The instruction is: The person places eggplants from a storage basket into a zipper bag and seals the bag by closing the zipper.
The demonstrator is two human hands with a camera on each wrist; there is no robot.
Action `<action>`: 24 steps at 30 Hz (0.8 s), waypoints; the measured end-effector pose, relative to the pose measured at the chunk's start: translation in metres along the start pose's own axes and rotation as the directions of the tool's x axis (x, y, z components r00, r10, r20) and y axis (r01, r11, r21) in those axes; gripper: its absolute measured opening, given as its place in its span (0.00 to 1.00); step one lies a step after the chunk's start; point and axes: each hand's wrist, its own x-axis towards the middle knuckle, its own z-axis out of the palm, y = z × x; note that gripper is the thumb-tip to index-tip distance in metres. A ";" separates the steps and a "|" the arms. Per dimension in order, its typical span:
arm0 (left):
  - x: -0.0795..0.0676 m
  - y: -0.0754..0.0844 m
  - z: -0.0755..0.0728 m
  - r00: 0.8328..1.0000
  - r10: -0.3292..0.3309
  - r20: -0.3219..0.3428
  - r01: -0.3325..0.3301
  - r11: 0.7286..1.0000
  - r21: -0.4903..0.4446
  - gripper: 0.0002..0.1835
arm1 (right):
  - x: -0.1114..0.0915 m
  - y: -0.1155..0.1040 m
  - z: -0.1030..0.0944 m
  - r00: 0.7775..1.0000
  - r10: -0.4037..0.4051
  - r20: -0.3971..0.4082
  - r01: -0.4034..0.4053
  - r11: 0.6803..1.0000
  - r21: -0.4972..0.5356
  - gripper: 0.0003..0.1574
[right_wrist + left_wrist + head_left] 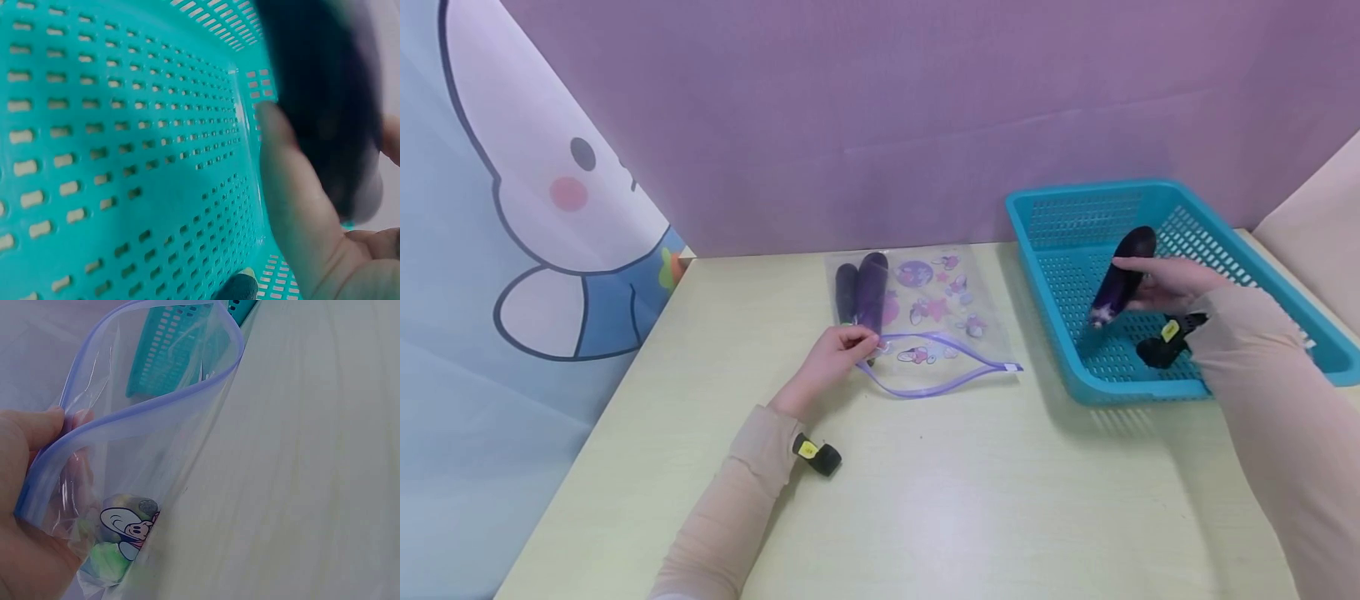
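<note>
My left hand (833, 357) pinches the purple-edged mouth of a clear zip bag (992, 312) lying on the table. Two dark purple eggplants (871, 287) lie side by side inside it, at its left. In the left wrist view the bag's mouth (156, 400) gapes wide, with thumb and fingers on either side of its edge. Over the teal basket (1037, 283), my right hand (1176, 279) grips another eggplant (1123, 267), held tilted with its pale end low. That eggplant (325, 106) is blurred in the right wrist view.
The perforated basket stands at the table's right, by the purple back wall (850, 125). A dark rounded thing (239, 289) shows at the bottom of the right wrist view; its kind is unclear. A cartoon-printed curtain (542, 275) hangs at the left.
</note>
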 end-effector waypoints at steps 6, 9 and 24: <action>0.000 -0.001 0.000 1.000 -0.012 -0.001 0.012 1.000 -0.002 0.11 | 0.000 -0.003 -0.003 0.996 -0.045 0.080 0.040 0.997 0.066 0.57; 0.000 0.000 0.000 1.000 -0.009 0.001 0.009 1.000 -0.001 0.11 | -0.001 -0.004 -0.004 0.993 -0.051 0.106 0.035 0.988 0.152 0.57; -0.001 0.002 0.000 1.000 0.005 0.001 -0.005 1.000 -0.007 0.11 | -0.002 -0.010 -0.003 0.988 -0.046 0.147 0.004 0.963 0.270 0.55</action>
